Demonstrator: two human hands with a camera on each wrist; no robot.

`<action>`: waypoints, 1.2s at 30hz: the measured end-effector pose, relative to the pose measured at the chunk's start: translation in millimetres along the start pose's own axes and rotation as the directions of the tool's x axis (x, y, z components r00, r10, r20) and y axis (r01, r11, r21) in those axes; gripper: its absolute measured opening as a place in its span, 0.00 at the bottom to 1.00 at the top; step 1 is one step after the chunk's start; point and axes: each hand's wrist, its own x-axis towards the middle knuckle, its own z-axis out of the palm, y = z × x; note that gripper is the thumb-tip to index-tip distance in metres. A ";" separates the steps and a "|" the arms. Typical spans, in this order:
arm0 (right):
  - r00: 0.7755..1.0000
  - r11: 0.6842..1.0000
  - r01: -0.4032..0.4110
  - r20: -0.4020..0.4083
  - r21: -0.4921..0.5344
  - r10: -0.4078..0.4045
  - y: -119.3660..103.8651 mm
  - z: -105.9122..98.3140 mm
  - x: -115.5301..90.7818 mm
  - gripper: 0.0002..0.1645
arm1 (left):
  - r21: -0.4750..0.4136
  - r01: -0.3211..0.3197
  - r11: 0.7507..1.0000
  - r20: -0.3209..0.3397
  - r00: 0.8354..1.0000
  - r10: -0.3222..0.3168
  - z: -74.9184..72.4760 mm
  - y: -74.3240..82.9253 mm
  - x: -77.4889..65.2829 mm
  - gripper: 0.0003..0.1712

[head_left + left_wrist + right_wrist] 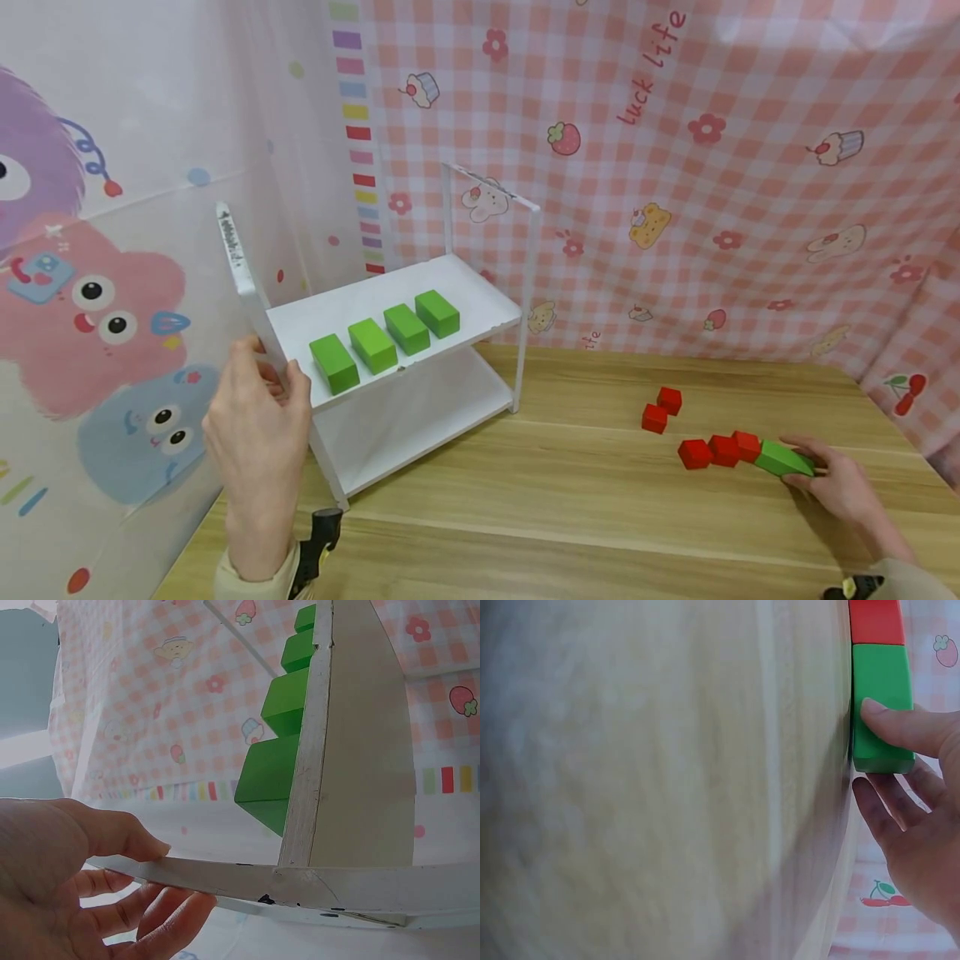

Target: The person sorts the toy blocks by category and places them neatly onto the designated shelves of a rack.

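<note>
Head view shows me four green blocks (372, 346) side by side near the front edge of the upper shelf (483, 292) of the white rack (529, 275); that row looks done. One loose green block (777, 458) is left on the table (525, 508), towards its right edge, so I judge the green set nearly complete. Its long axis runs roughly along the table's back edge, one end meeting three red cubes (723, 451), the other pointing at the right edge. I see the right hand (843, 487) pinching it between thumb and fingers, while the left hand (258, 425) grips the rack's left side frame (238, 254).
</note>
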 end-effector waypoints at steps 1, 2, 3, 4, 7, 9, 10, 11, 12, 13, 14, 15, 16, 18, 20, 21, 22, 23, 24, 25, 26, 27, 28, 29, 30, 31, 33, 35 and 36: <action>1.000 1.000 -0.003 -0.004 0.002 0.003 0.0 0.2 -0.3 0.33 | -0.001 -0.002 1.000 0.000 1.000 0.002 0.0 -0.1 0.0 0.14; 1.000 1.000 -0.005 -0.006 0.002 0.005 -0.2 0.3 -0.6 0.33 | -0.002 -0.004 1.000 0.000 1.000 0.004 0.1 -0.1 0.1 0.14; 1.000 1.000 -0.006 -0.006 0.004 0.007 -0.1 0.2 -0.9 0.33 | -0.002 -0.005 1.000 0.000 1.000 0.005 0.1 -0.1 0.1 0.14; 1.000 1.000 -0.007 -0.007 0.006 0.007 -0.2 0.2 -1.3 0.33 | -0.003 -0.006 1.000 0.000 1.000 0.006 0.1 -0.2 0.1 0.14; 1.000 1.000 -0.004 -0.021 0.007 0.005 -1.1 0.2 -2.1 0.32 | -0.007 -0.008 1.000 0.000 1.000 0.008 0.0 -0.1 0.3 0.14; 0.999 1.000 0.002 -0.037 0.012 -0.002 -2.4 -0.2 -2.0 0.32 | -0.007 -0.007 1.000 0.000 1.000 0.007 0.0 0.0 0.3 0.14; 0.999 1.000 0.005 -0.039 0.016 -0.005 -3.2 -0.7 -1.8 0.32 | -0.008 -0.007 1.000 0.000 1.000 0.007 0.0 0.0 0.3 0.14; 0.999 1.000 0.009 -0.043 0.022 -0.008 -3.9 -1.2 -1.3 0.32 | -0.007 -0.007 1.000 0.000 1.000 0.007 0.0 0.1 0.4 0.14; 0.999 0.999 0.008 -0.037 0.031 -0.007 -5.0 -2.0 -0.9 0.32 | -0.007 -0.008 1.000 -0.001 1.000 0.008 0.1 0.0 0.3 0.14; 1.000 0.999 0.005 -0.028 0.042 -0.004 -6.3 -3.0 -0.3 0.32 | -0.008 -0.010 1.000 -0.002 1.000 0.010 0.2 -0.1 0.3 0.14; 0.999 0.999 0.011 -0.032 0.049 -0.009 -7.6 -3.6 0.4 0.32 | -0.008 -0.011 1.000 -0.003 1.000 0.011 0.3 -0.2 0.3 0.14; 0.999 0.998 0.018 -0.033 0.060 -0.016 -9.5 -4.1 1.0 0.31 | -0.009 -0.012 1.000 -0.004 1.000 0.012 0.4 -0.3 0.3 0.14; 1.000 0.997 0.017 -0.027 0.073 -0.015 -11.4 -4.8 1.6 0.32 | -0.009 -0.014 1.000 -0.006 1.000 0.014 0.6 -0.4 0.3 0.14; 0.999 0.996 0.026 -0.034 0.085 -0.023 -16.2 -5.9 3.6 0.31 | -0.011 -0.017 1.000 -0.009 1.000 0.017 0.9 -0.6 0.3 0.14; 0.998 0.996 0.038 -0.047 0.081 -0.034 -21.2 -6.6 5.8 0.30 | -0.012 -0.020 1.000 -0.011 1.000 0.020 1.1 -0.5 0.3 0.14; 0.998 0.997 0.036 -0.046 0.073 -0.032 -24.5 -7.1 6.8 0.30 | -0.012 -0.021 1.000 -0.012 1.000 0.021 1.1 -0.5 0.4 0.14; 0.998 0.997 0.033 -0.047 0.062 -0.030 -27.5 -7.7 7.9 0.30 | -0.012 -0.021 1.000 -0.012 1.000 0.021 1.1 -0.6 0.3 0.14; 0.998 0.998 0.037 -0.059 0.049 -0.034 -30.9 -8.1 9.1 0.29 | -0.012 -0.021 1.000 -0.012 1.000 0.021 1.0 -0.6 0.3 0.14; 0.997 0.998 0.039 -0.066 0.045 -0.036 -34.4 -8.2 9.9 0.29 | -0.012 -0.021 1.000 -0.012 1.000 0.021 0.9 -0.7 0.3 0.14; 0.996 0.998 0.043 -0.079 0.041 -0.040 -37.9 -8.2 10.8 0.29 | -0.011 -0.021 1.000 -0.011 1.000 0.021 0.9 -0.8 0.3 0.14; 0.994 0.998 0.051 -0.099 0.037 -0.047 -42.1 -8.1 11.5 0.28 | -0.012 -0.022 1.000 -0.011 1.000 0.021 0.8 -0.8 0.3 0.14; 0.990 0.997 0.065 -0.126 0.035 -0.060 -46.2 -7.6 12.5 0.28 | -0.012 -0.021 1.000 -0.011 1.000 0.021 0.8 -0.9 0.3 0.14; 0.986 0.996 0.080 -0.148 0.035 -0.074 -50.4 -7.2 13.4 0.27 | -0.012 -0.021 1.000 -0.011 1.000 0.021 0.8 -0.9 0.3 0.14; 0.981 0.995 0.097 -0.172 0.036 -0.089 -55.0 -6.8 14.3 0.27 | -0.011 -0.021 1.000 -0.012 1.000 0.021 0.8 -1.0 0.3 0.14; 0.975 0.993 0.114 -0.195 0.039 -0.104 -59.7 -6.5 15.2 0.27 | -0.012 -0.020 1.000 -0.012 1.000 0.020 0.8 -1.0 0.3 0.14; 0.969 0.991 0.129 -0.218 0.037 -0.118 -64.6 -6.1 16.1 0.26 | -0.011 -0.019 1.000 -0.011 1.000 0.019 0.8 -1.0 0.2 0.14; 0.957 0.987 0.156 -0.255 0.036 -0.142 -74.9 -5.4 17.7 0.26 | -0.009 -0.015 1.000 -0.010 1.000 0.015 0.7 -1.0 0.0 0.14; 0.942 0.982 0.187 -0.291 0.037 -0.169 -85.6 -4.3 18.9 0.26 | -0.009 -0.011 1.000 -0.007 1.000 0.011 0.7 -1.0 0.0 0.14; 0.934 0.979 0.200 -0.309 0.037 -0.179 -90.7 -3.4 19.5 0.26 | -0.008 -0.010 1.000 -0.006 1.000 0.010 0.6 -1.0 0.0 0.14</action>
